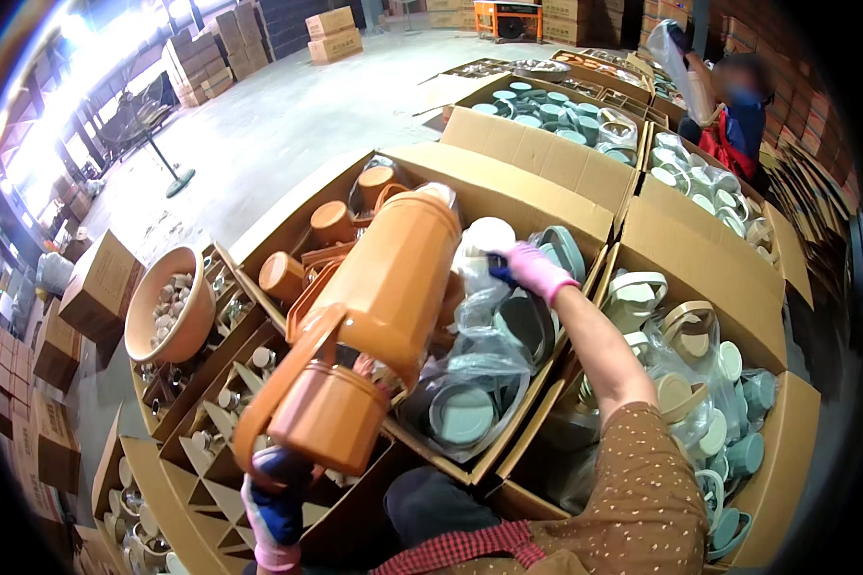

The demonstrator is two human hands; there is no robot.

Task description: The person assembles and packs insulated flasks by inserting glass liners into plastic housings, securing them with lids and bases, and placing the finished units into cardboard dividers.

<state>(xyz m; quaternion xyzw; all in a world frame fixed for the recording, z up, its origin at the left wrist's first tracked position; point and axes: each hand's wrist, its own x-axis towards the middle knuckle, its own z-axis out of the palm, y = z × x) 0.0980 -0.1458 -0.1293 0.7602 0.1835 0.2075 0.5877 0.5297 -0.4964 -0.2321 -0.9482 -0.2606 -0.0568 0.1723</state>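
My left hand [280, 496], in a pink and blue work glove, grips the handle end of an orange plastic vacuum-flask body [395, 280], which is tilted over the boxes. An orange cup-like lid part [331, 417] sits at its lower end, just above the hand. My right hand [532, 269], gloved alike, reaches into an open cardboard box [532, 194]. Its fingers are at a white round-topped part [490, 236] in clear plastic; whether they grip it is hidden. Orange lids [333, 221] and green-blue parts in plastic bags [463, 413] lie in the same box.
A peach plastic basin [205, 309] of small stoppers rests on a divided box at the left. Another open box [784, 445] of pale and green parts stands at the right. A co-worker [744, 122] is at the upper right. A pedestal fan [162, 154] stands on the floor.
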